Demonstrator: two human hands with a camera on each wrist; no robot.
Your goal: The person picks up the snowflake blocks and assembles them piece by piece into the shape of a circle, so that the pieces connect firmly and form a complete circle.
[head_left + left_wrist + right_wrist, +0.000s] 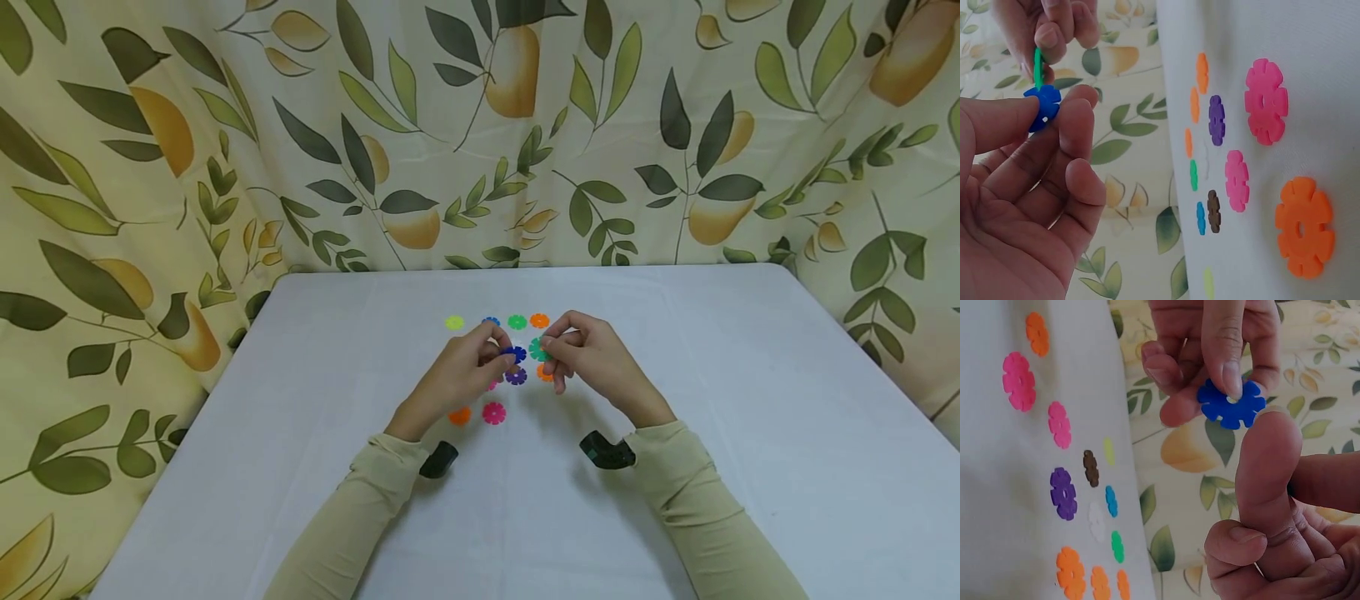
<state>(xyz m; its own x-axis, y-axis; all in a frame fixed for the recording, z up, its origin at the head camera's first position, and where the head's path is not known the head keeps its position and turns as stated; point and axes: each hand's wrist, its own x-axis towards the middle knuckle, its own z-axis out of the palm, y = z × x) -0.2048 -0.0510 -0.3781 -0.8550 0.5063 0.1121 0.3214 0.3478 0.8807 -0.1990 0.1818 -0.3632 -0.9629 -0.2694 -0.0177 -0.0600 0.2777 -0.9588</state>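
Note:
Between the thumb and fingers of my left hand (467, 371) is a blue notched flower-shaped disc (1044, 106). My right hand (600, 354) pinches a green notched disc (537, 350), seen nearly edge-on in the left wrist view. There, the green disc's lower edge meets the blue disc's rim; whether the notches interlock I cannot tell. The right wrist view shows the blue disc (1233, 411) face-on, while fingers hide the green one. Both hands are raised above the white table, close together.
Loose discs lie on the white table (750, 375): pink (494, 413), purple (1217, 120), brown (1214, 211), white (1096, 522), yellow (454, 322), light blue (1111, 500), green (517, 322) and several orange ones (1305, 228). A leaf-patterned curtain (480, 167) hangs behind.

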